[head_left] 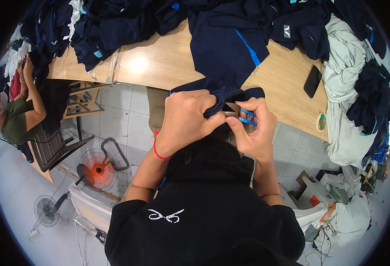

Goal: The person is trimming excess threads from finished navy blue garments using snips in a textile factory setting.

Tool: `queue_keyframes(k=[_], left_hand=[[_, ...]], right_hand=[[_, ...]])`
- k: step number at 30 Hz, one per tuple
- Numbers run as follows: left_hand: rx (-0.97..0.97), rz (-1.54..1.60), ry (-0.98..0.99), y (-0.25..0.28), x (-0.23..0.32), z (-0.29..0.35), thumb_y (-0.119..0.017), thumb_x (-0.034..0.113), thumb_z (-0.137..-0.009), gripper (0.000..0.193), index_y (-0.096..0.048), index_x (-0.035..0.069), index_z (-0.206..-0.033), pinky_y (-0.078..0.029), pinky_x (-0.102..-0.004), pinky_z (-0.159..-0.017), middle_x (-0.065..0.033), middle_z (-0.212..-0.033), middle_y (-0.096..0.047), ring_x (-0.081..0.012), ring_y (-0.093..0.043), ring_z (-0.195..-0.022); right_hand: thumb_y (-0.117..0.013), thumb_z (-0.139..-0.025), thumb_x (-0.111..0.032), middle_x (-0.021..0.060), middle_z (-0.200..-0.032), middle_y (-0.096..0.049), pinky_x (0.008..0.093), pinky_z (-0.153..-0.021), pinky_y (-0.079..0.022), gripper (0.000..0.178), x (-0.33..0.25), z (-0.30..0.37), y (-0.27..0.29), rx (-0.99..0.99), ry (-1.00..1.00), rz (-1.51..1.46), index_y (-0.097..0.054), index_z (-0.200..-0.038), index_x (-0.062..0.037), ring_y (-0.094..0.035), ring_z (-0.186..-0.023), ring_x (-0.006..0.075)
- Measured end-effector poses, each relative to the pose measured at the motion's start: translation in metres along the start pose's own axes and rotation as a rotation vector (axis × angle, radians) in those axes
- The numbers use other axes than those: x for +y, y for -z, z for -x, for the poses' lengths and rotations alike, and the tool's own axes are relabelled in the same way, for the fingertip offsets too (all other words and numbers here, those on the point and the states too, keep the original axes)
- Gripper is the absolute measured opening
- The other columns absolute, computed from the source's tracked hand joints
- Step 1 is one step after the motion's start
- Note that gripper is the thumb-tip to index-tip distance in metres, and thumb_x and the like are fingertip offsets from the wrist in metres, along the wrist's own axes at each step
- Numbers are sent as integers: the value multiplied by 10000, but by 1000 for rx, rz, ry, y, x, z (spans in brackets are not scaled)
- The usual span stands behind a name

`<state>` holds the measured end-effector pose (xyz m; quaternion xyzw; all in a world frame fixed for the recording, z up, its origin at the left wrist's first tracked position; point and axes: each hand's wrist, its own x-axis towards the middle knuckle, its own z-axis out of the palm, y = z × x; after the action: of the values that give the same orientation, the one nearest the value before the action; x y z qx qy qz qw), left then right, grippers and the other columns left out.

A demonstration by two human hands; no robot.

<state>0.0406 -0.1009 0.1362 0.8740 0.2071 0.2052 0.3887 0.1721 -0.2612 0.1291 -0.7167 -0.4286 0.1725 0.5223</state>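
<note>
A navy garment (223, 48) with a bright blue stripe hangs over the near table edge toward me. My left hand (188, 113), a red string at its wrist, is closed on a bunched fold of that cloth. In my right hand (256, 128) is a pair of thread snips (248, 117) with blue handles, gripped between thumb and fingers. The metal blades point left, right beside the held fold. Whether they touch the cloth is hard to make out.
Piles of navy garments (115, 31) line the far side of the wooden table (159, 57). A black phone (312, 81) lies at right, near pale grey cloth (343, 57). At left, another person (22, 111) works behind a chair (55, 144). Fans (98, 170) stand on the floor.
</note>
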Motion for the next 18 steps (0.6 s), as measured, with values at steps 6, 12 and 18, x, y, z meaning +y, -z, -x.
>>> queue_keyframes(k=[6,12,18], left_hand=[[-2,-29,-10,2,-2,0,-813,162,-712,283,-587,26,-609,-411,-404,-476,-92,-604,-558,-313,-568,-511],[17,-8,-18,0,-1,2,-799,104,-695,312,-517,-15,-635,-357,-408,-493,-127,-594,-471,-311,-479,-508],[2,14,-30,0,-1,1,-802,94,-717,281,-551,-9,-646,-373,-393,-493,-116,-604,-495,-295,-500,-500]], right_hand=[[-930,-838,-181,76,-765,-668,270,-586,-474,334,-3,-4,1,-16,-3,9,-685,-984,-9,-631,-632,158],[-924,-847,-160,77,-760,-680,267,-576,-474,297,-1,-5,0,-24,-10,0,-688,-936,-3,-632,-624,139],[-905,-876,-126,92,-889,-722,236,-643,-488,260,-8,-11,-3,126,-122,-291,-699,-954,13,-658,-771,88]])
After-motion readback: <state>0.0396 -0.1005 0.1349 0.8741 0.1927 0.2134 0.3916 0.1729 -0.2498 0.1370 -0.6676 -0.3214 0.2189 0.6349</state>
